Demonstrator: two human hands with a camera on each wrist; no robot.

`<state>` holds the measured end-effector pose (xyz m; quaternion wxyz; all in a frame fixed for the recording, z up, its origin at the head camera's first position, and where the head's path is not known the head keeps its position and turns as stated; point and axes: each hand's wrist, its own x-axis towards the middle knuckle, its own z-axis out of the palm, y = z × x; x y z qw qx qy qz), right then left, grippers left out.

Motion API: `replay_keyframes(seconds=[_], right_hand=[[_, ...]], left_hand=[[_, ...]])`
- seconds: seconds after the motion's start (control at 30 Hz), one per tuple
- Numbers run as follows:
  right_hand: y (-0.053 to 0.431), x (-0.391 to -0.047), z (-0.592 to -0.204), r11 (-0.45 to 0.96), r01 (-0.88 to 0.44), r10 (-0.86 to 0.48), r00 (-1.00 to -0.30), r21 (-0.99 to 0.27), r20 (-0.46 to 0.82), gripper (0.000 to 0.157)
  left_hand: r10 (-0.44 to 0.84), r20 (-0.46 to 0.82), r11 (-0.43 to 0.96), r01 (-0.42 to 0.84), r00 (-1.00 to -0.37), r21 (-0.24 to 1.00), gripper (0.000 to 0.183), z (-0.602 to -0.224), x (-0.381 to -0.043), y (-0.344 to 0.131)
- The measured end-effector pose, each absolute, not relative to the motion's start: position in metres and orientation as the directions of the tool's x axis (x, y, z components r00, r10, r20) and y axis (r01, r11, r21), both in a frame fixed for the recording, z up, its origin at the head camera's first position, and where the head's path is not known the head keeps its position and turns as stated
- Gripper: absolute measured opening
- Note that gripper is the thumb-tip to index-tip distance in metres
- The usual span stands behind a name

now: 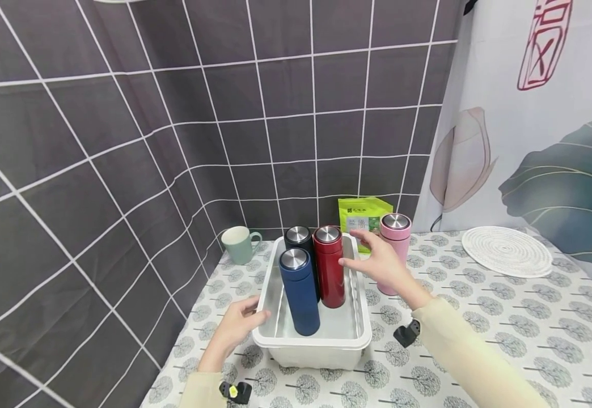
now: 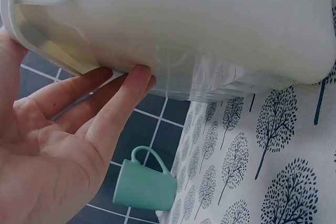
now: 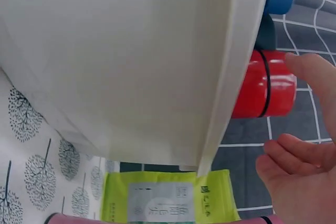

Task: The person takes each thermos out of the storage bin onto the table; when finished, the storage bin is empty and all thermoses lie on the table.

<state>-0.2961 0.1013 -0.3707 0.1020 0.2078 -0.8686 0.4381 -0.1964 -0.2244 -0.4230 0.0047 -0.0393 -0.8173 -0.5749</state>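
Note:
A white plastic bin [image 1: 312, 343] holds three upright thermos bottles: a blue bottle [image 1: 301, 300], a black bottle [image 1: 298, 234] behind it and a red bottle [image 1: 330, 277] on the right. At the bin's left side, my left hand [image 1: 237, 326] holds the rim, thumb on top and fingers against the outer wall [image 2: 173, 30]. My right hand [image 1: 381, 262] hangs over the right rim with fingers spread, its thumb close to the upper part of the red bottle. Whether the thumb touches it, I cannot tell. A pink bottle [image 1: 400, 248] stands outside the bin, partly hidden behind that hand.
Left of the bin stands a light green mug [image 1: 238, 246]. A bright green pouch [image 1: 362, 207] leans at the back near the pink bottle. Farther right lies a round white woven mat [image 1: 507, 252]. Dark gridded cloth [image 1: 255, 130] rises behind the tree-patterned tablecloth [image 1: 480, 328].

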Motion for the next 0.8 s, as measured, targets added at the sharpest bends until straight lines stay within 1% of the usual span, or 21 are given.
replay_keyframes(seconds=[0.17,0.3,0.43,0.67,0.8], right_hand=[[0.096,-0.299,-0.376,0.528,-0.431,-0.293,-0.901,-0.732,0.32,0.075],[0.092,-0.301,-0.379,0.5,-0.39,-0.31,-0.914,-0.773,0.261,0.078],[0.088,-0.306,-0.38,0.469,-0.364,-0.348,-0.913,-0.804,0.211,0.081],[0.088,-0.316,-0.374,0.454,-0.388,-0.458,-0.874,-0.802,0.164,0.076],[0.089,-0.322,-0.367,0.45,-0.355,-0.5,-0.86,-0.819,0.098,0.071]], left_hand=[[0.064,0.066,0.349,0.084,-0.996,0.933,0.054,-0.423,-0.196,-0.225],[0.076,0.065,0.364,0.088,-0.995,0.927,0.055,-0.424,-0.197,-0.226],[0.077,0.06,0.355,0.083,-0.995,0.931,0.055,-0.425,-0.198,-0.226],[0.082,0.07,0.335,0.094,-0.994,0.937,0.054,-0.426,-0.198,-0.226],[0.078,0.073,0.341,0.095,-0.994,0.935,0.054,-0.427,-0.198,-0.226]])
